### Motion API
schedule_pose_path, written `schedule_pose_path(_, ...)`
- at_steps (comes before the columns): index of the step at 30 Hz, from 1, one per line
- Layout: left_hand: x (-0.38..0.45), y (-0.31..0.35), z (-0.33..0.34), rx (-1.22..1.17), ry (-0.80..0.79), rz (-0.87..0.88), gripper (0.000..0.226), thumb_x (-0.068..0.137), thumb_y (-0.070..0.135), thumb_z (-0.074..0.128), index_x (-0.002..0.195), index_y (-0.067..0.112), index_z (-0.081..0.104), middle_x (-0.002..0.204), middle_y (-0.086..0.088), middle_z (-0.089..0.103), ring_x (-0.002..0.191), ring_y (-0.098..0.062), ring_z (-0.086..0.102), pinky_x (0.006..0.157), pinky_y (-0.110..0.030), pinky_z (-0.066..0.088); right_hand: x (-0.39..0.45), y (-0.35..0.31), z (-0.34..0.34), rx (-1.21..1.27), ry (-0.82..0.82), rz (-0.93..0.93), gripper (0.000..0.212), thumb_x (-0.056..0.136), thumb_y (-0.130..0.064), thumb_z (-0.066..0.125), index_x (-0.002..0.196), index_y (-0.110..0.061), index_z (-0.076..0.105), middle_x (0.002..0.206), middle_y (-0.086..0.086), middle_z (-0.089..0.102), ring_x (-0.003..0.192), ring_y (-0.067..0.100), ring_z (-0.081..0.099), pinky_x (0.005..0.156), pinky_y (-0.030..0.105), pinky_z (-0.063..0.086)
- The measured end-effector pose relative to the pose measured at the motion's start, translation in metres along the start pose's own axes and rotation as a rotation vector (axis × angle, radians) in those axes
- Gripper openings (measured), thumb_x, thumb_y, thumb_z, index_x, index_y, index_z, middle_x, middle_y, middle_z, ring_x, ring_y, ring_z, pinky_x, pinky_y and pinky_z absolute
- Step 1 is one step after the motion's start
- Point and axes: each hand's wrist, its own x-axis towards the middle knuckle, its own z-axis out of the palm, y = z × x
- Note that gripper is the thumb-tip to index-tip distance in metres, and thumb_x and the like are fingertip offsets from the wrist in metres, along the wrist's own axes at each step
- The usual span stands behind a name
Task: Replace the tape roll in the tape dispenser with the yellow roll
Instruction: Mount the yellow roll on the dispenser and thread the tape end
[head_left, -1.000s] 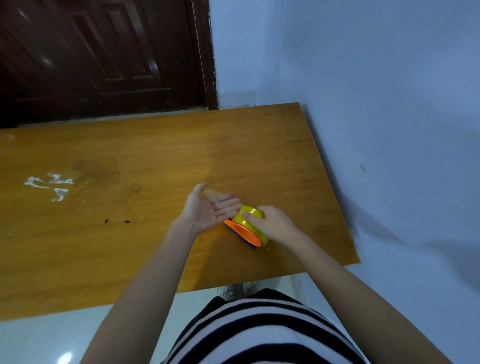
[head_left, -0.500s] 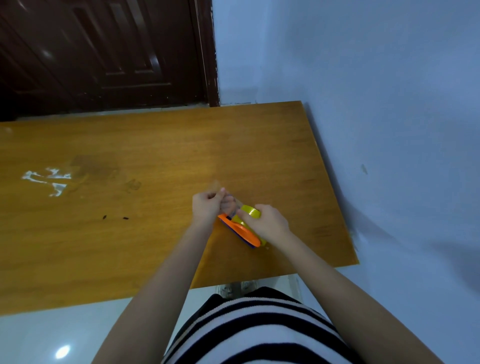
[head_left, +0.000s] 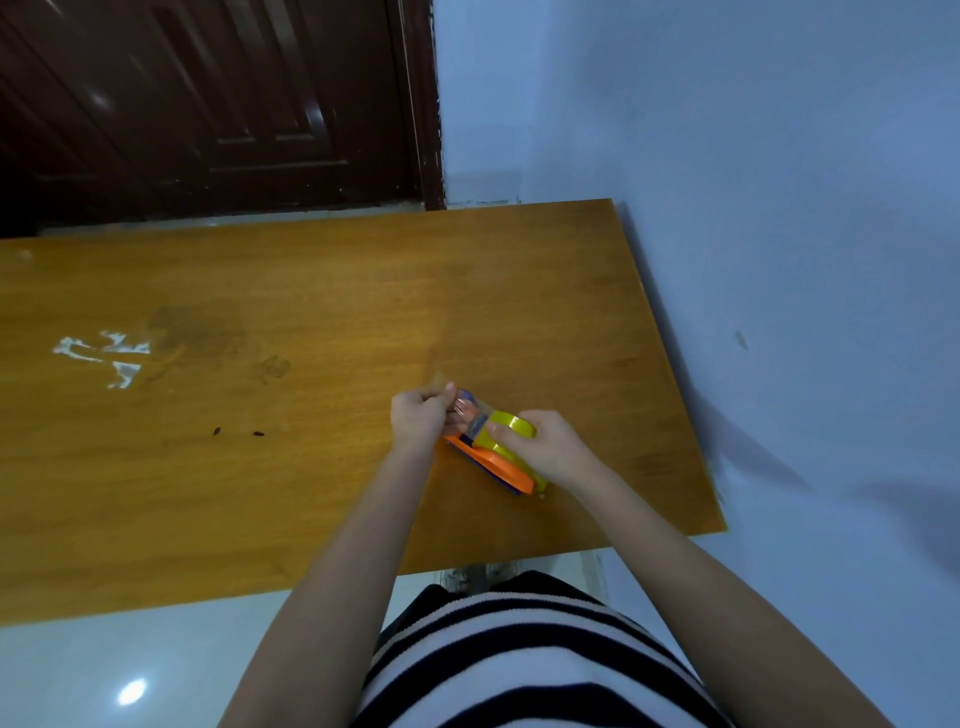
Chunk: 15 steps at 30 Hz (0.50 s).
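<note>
My right hand (head_left: 550, 447) is clamped over the yellow roll (head_left: 511, 431), which sits in the orange tape dispenser (head_left: 493, 465). Thumb on the roll's near side, fingers over the top. Dispenser lies on the desk (head_left: 311, 291), w/ its long side running diagonally, near the desk's right front corner. My left hand (head_left: 421, 418) is curled shut just left of the dispenser's front end, fingertips pinched on smth clear and thin there, prob. the tape end, too blurred to say for sure. The hands are almost touching across the dispenser. Well left of the dispenser: white smear (head_left: 104, 356) on the desk, plus two small dark specks (head_left: 236, 432) closer in.
</note>
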Motion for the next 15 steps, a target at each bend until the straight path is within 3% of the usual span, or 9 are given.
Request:
schedule_pose_path(4, -0.002, 0.003, -0.005, -0.047, -0.009, -0.011, 0.012, 0.090, 0.012, 0.062, 0.086, 0.001, 0.060, 0.060, -0.009, 0.061, 0.029, -0.005, 0.056, 0.043, -0.021, 0.054, 0.000, -0.002, -0.005, 0.021, -0.047, -0.025, 0.045, 0.088, -0.046, 0.059, 0.090, -0.003, 0.067, 0.078, 0.014, 0.064, 0.072, 0.023, 0.060, 0.067, 0.036, 0.047)
schedule_pose_path(7, -0.002, 0.002, -0.009, -0.059, -0.010, -0.028, 0.016, 0.090, 0.012, 0.062, 0.078, 0.002, 0.058, 0.043, -0.004, 0.062, 0.030, -0.008, 0.058, 0.047, -0.025, 0.055, 0.001, -0.006, -0.011, -0.008, -0.102, -0.053, 0.046, 0.089, -0.043, 0.058, 0.094, 0.002, 0.066, 0.086, 0.023, 0.068, 0.072, 0.024, 0.061, 0.067, 0.035, 0.047)
schedule_pose_path(15, 0.001, 0.001, -0.019, -0.031, 0.030, -0.031, 0.016, 0.089, 0.012, 0.063, 0.082, -0.002, 0.059, 0.062, -0.012, 0.060, 0.048, -0.020, 0.060, 0.062, -0.037, 0.058, -0.002, -0.018, -0.007, -0.047, -0.161, -0.048, 0.039, 0.090, -0.040, 0.059, 0.090, -0.002, 0.068, 0.074, 0.006, 0.064, 0.065, 0.017, 0.059, 0.062, 0.031, 0.046)
